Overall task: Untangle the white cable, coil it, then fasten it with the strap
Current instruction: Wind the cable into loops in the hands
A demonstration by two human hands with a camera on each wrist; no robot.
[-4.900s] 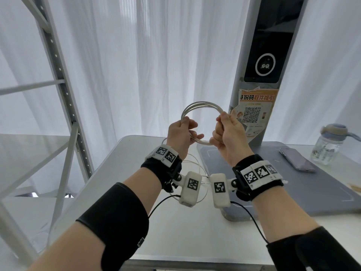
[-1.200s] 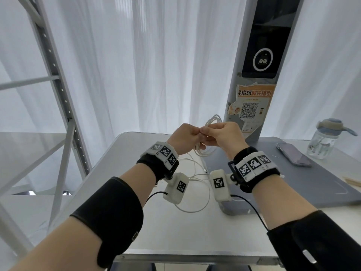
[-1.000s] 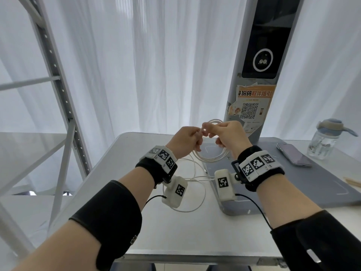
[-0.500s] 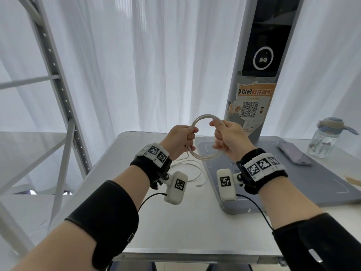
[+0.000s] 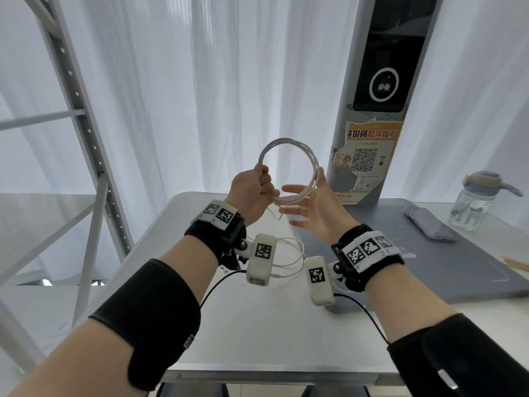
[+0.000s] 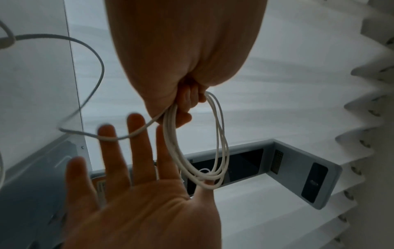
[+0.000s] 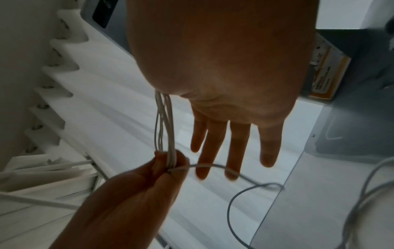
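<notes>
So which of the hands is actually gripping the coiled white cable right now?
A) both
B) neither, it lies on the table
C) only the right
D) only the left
D: the left hand has its fingers curled round the white cable loops, while the right hand is spread flat with straight fingers.

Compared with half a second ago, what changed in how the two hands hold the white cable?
The right hand let go of the coil and opened, fingers spread beside it. The left hand still grips the loops, raised slightly. The loose tail still hangs toward the table.
</notes>
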